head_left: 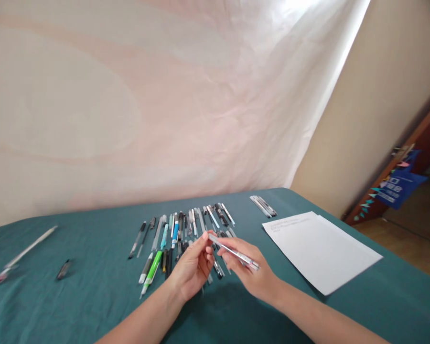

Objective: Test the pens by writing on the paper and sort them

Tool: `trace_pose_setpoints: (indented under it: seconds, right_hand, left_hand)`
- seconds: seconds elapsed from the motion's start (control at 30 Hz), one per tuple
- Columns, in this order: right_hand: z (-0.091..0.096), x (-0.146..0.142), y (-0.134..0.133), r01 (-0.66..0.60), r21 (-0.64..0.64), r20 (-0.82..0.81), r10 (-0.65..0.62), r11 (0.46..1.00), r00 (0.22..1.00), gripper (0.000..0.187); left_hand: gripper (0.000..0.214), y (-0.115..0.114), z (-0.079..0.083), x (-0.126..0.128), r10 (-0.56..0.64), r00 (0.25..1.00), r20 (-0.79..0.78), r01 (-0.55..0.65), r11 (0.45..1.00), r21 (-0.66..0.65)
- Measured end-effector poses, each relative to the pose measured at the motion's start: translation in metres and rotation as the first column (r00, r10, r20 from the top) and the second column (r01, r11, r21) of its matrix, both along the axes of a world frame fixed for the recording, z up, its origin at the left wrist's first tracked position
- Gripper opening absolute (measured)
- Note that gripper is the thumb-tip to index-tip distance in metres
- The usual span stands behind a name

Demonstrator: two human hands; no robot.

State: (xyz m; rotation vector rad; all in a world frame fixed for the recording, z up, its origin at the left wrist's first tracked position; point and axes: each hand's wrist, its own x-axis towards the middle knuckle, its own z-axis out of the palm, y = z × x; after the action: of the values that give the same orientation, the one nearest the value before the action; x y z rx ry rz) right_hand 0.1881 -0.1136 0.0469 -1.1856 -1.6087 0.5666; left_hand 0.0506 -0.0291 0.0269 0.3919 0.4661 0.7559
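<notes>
A slim clear-and-silver pen (238,254) is held above the table, slanting down to the right. My right hand (252,272) is closed around its middle, thumb and fingers on the barrel. At the pen's upper left end, the thumb and fingertips of my left hand (193,270) pinch it, the other fingers curled. Below and behind my hands lie many loose pens in rough rows, among them a bright green pen (152,272), a blue-and-white pen (175,229) and a light turquoise pen (164,236). My hands hide part of these rows.
White paper sheets (318,253) with a few written lines lie to the right. Behind them is a small group of pens (263,206). A short dark cap-like piece (63,270) and a long white stick-like item (30,247) lie on the left of the green-covered table (103,306).
</notes>
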Motion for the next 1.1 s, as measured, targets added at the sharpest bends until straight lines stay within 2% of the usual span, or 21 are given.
trace_pose_setpoints:
  seconds: [0.1,0.17,0.2,0.23,0.27,0.3,0.33,0.4,0.43,0.47,0.5,0.53,0.6,0.73,0.93,1.1]
  right_hand:
    - [0.003,0.002,0.002,-0.031,-0.008,0.017,0.031,0.999,0.999,0.033]
    - [0.006,0.008,0.006,0.036,-0.050,-0.047,-0.038,0.998,0.998,0.032]
    - [0.008,0.014,0.009,0.089,-0.065,-0.088,-0.094,0.994,0.992,0.032]
    - [0.011,0.022,0.012,0.147,-0.071,-0.126,-0.155,0.987,0.980,0.031]
    - [0.013,0.032,0.017,0.207,-0.063,-0.159,-0.214,0.976,0.964,0.029]
    - [0.015,0.044,0.021,0.268,-0.044,-0.188,-0.272,0.962,0.944,0.027]
    - [0.017,0.058,0.026,0.318,-0.034,-0.206,-0.318,0.947,0.925,0.026]
    - [0.016,0.091,0.035,0.433,-0.013,-0.284,-0.418,0.902,0.863,0.024]
    - [0.014,0.108,0.039,0.471,-0.034,-0.311,-0.457,0.882,0.833,0.024]
    - [0.011,0.125,0.042,0.496,-0.070,-0.323,-0.490,0.866,0.810,0.023]
    - [0.006,0.142,0.044,0.500,-0.095,-0.316,-0.502,0.861,0.805,0.022]
    - [0.001,0.157,0.045,0.498,-0.118,-0.305,-0.509,0.859,0.805,0.021]
    - [-0.012,0.182,0.042,0.489,-0.177,-0.268,-0.520,0.854,0.811,0.020]
    - [-0.039,0.212,0.030,0.499,-0.260,-0.162,-0.547,0.827,0.822,0.018]
    - [-0.072,0.230,0.024,0.592,-0.255,-0.030,-0.619,0.764,0.785,0.015]
    - [-0.083,0.235,0.024,0.654,-0.205,0.051,-0.659,0.728,0.750,0.016]
  left_hand:
    - [0.017,-0.004,0.000,0.002,-0.055,0.998,-0.040,0.057,0.996,0.062]
    - [0.022,-0.006,0.002,0.003,-0.044,0.991,-0.123,0.069,0.976,0.205]
    - [0.024,-0.007,0.003,0.003,-0.024,0.981,-0.192,0.085,0.945,0.315]
    - [0.025,-0.009,0.004,0.003,0.012,0.962,-0.272,0.115,0.887,0.446]
    - [0.024,-0.011,0.005,0.003,0.065,0.933,-0.353,0.165,0.795,0.584]
    - [0.022,-0.014,0.005,0.002,0.135,0.897,-0.422,0.232,0.668,0.707]
    - [0.021,-0.016,0.005,0.001,0.216,0.857,-0.469,0.307,0.517,0.799]
    - [0.021,-0.021,0.003,0.000,0.364,0.790,-0.493,0.448,0.204,0.870]
    - [0.024,-0.022,0.001,-0.001,0.420,0.768,-0.484,0.503,0.073,0.861]
    - [0.027,-0.023,-0.001,-0.002,0.461,0.750,-0.474,0.546,-0.029,0.837]
    - [0.030,-0.024,-0.003,-0.003,0.493,0.735,-0.465,0.580,-0.101,0.809]
    - [0.032,-0.024,-0.005,-0.003,0.519,0.722,-0.458,0.605,-0.149,0.782]
    - [0.035,-0.023,-0.009,-0.004,0.558,0.697,-0.450,0.636,-0.192,0.747]
    - [0.035,-0.022,-0.012,-0.003,0.601,0.663,-0.446,0.675,-0.224,0.703]
    - [0.032,-0.027,-0.010,0.000,0.689,0.562,-0.458,0.780,-0.256,0.571]
    - [0.030,-0.028,-0.011,0.002,0.729,0.536,-0.425,0.808,-0.298,0.508]
